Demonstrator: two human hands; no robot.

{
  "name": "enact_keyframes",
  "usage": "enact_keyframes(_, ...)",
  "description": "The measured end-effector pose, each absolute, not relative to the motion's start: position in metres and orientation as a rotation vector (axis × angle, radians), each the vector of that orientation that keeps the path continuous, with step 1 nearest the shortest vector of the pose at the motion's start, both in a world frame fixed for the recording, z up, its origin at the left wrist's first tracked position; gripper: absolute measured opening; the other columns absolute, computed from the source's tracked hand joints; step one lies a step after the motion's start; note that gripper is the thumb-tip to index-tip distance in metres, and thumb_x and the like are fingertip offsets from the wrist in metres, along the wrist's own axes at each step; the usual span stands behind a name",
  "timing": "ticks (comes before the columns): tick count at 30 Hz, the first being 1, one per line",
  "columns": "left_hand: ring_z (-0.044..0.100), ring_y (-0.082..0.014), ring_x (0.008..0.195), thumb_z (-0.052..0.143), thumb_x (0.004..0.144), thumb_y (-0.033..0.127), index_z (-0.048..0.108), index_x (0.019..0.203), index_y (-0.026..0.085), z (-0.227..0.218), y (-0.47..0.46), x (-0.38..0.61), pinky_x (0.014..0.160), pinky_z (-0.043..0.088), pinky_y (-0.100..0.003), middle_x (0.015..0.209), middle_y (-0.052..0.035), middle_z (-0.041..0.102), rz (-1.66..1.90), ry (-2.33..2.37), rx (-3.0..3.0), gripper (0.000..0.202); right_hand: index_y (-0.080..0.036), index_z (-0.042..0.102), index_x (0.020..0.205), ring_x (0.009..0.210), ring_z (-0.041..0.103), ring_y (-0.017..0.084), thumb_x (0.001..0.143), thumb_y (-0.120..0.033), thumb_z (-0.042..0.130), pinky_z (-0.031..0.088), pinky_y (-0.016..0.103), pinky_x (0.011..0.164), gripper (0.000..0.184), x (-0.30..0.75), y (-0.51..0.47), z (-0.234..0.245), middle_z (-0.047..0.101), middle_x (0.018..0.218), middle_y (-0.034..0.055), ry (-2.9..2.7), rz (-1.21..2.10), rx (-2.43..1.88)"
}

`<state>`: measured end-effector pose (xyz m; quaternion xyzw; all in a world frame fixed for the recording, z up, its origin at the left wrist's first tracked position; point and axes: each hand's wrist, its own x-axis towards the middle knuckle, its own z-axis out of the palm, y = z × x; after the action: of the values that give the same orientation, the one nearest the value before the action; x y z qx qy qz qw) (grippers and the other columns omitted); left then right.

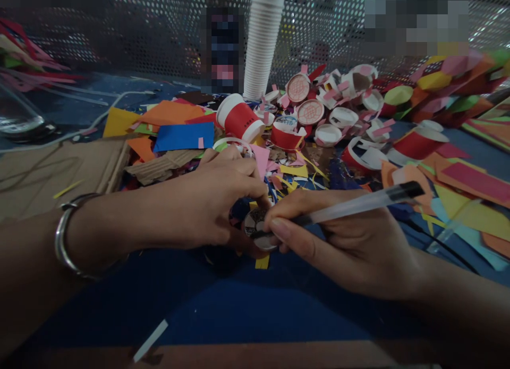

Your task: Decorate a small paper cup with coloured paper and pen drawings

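My left hand (217,199) is closed around a small round paper disc (257,228) with dark drawn lines, holding it down on the blue table top (247,310). A silver bangle (66,236) circles that wrist. My right hand (342,241) grips a clear pen with a black cap (358,201), its tip resting on the disc. The two hands touch at the disc in the middle of the view.
Coloured paper scraps (183,135) and cut red-and-white paper cups (239,119) litter the table behind my hands. A tall stack of white cups (263,39) stands at the back. Brown cardboard (51,172) lies left; paper sheets (470,199) pile right. A perforated metal screen closes the back.
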<state>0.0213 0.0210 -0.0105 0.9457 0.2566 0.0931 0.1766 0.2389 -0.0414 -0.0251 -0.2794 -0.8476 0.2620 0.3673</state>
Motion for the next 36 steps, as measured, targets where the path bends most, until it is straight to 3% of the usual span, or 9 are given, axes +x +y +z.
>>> enact_keyframes(16,0.049,-0.0276,0.097,0.089,0.073,0.051,0.072,0.081,0.022,-0.0085,0.0195,0.0232,0.082,0.031,-0.039,0.098,-0.0040,0.058,0.221,0.812,2.682,0.034,-0.016,0.068,0.087,0.066,0.066,0.008,0.099,-0.010,0.061,0.049,0.017,0.056,0.016,0.2431,-0.0399,-0.0240,0.072,0.078,0.0001,-2.179,0.628,-0.760)
enact_keyframes(22,0.048,-0.0277,0.096,0.087,0.076,0.049,0.076,0.087,0.027,-0.0091,0.0200,0.0227,0.079,0.028,-0.038,0.095,-0.0026,0.058,0.263,0.745,2.699,0.028,-0.018,0.068,0.090,0.064,0.067,0.008,0.101,-0.012,0.060,0.051,0.018,0.057,0.014,0.2395,-0.0423,-0.0243,0.072,0.077,-0.0011,-2.164,0.699,-0.750)
enact_keyframes(36,0.051,-0.0277,0.094,0.090,0.069,0.054,0.073,0.080,0.024,-0.0086,0.0185,0.0243,0.083,0.034,-0.041,0.094,-0.0038,0.060,0.225,0.841,2.686,0.036,-0.013,0.070,0.087,0.059,0.064,0.006,0.098,-0.009,0.061,0.047,0.016,0.054,0.015,0.2426,-0.0388,-0.0221,0.068,0.071,-0.0020,-2.191,0.611,-0.795)
